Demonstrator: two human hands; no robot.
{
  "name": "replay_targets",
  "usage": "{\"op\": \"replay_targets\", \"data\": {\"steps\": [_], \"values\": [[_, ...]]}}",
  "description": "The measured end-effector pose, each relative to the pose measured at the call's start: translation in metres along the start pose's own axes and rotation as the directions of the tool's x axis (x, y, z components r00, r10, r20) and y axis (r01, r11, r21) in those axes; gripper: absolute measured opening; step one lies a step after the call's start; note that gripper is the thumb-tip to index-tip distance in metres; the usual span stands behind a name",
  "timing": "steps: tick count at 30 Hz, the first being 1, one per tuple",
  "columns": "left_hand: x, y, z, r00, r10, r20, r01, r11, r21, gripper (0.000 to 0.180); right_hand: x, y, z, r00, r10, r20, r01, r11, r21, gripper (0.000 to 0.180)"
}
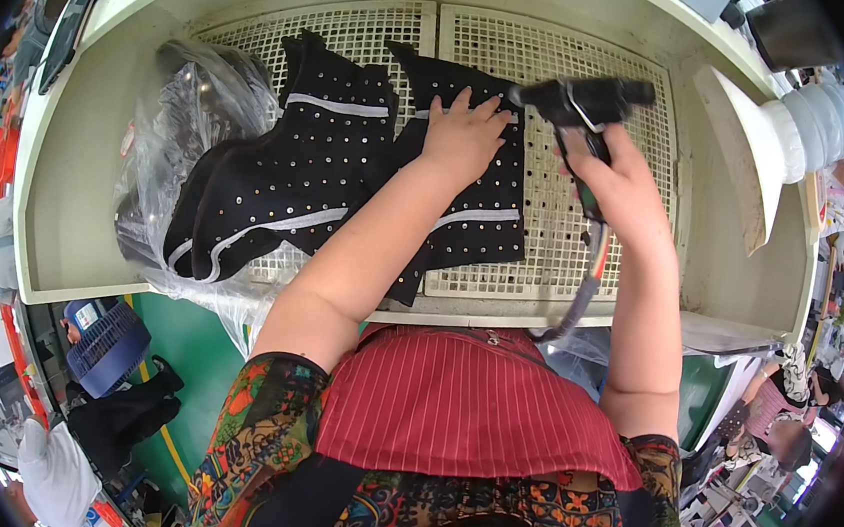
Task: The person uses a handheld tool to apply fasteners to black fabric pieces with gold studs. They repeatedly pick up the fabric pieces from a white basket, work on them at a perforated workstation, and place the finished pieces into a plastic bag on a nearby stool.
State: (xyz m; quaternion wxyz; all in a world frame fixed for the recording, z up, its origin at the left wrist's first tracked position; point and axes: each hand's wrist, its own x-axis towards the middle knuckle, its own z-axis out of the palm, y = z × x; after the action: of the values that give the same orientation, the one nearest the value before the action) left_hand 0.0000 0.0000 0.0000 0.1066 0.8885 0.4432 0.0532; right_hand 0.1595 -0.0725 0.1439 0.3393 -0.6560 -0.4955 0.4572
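A black studded fabric piece (485, 179) with white strips lies on the perforated tray floor (575, 66). My left hand (467, 139) rests on its upper part, fingers spread and palm down. To the left lie similar black studded pieces (289, 182), boot-like in outline, with curved lower ends and white strips. My right hand (622, 176) grips the handle of a black pistol-shaped gun (597, 103), slightly blurred. Its nozzle points left, close to the fabric's upper right edge. A dark hose with coloured wires (593, 263) hangs from the handle toward the tray's front edge.
A crumpled clear plastic bag (168, 131) with dark contents sits at the tray's left. At the right stand a pale hood (742, 161) and its ribbed duct (821, 123). A blue fan (109, 347) is below left. Other people (62, 473) are on both sides.
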Motion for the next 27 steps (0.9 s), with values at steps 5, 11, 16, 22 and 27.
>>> {"op": "replay_targets", "data": {"steps": [5,11,16,22,27], "values": [[0.003,0.004,-0.006,0.999,-0.043,0.015,0.044,0.997,-0.062,0.042,0.044,-0.022,0.036,0.978,-0.204,-0.048,0.183,0.942,-0.283,0.035],[0.002,0.005,-0.011,0.995,-0.074,0.060,0.080,0.992,-0.093,0.049,0.067,-0.006,0.059,0.949,-0.317,0.000,0.294,0.879,-0.376,0.038],[0.000,0.004,-0.011,0.996,-0.053,0.073,0.059,0.995,-0.078,0.047,0.051,-0.008,0.045,0.950,-0.311,0.018,0.300,0.898,-0.322,0.040],[0.002,0.005,-0.003,1.000,-0.022,-0.017,0.021,1.000,-0.019,0.042,0.043,-0.017,0.039,0.967,-0.253,-0.025,0.237,0.933,-0.271,0.039],[-0.011,0.006,-0.001,0.993,0.047,-0.104,-0.055,0.995,-0.077,0.042,0.054,-0.013,0.047,0.946,-0.324,-0.014,0.306,0.905,-0.295,0.039]]}}
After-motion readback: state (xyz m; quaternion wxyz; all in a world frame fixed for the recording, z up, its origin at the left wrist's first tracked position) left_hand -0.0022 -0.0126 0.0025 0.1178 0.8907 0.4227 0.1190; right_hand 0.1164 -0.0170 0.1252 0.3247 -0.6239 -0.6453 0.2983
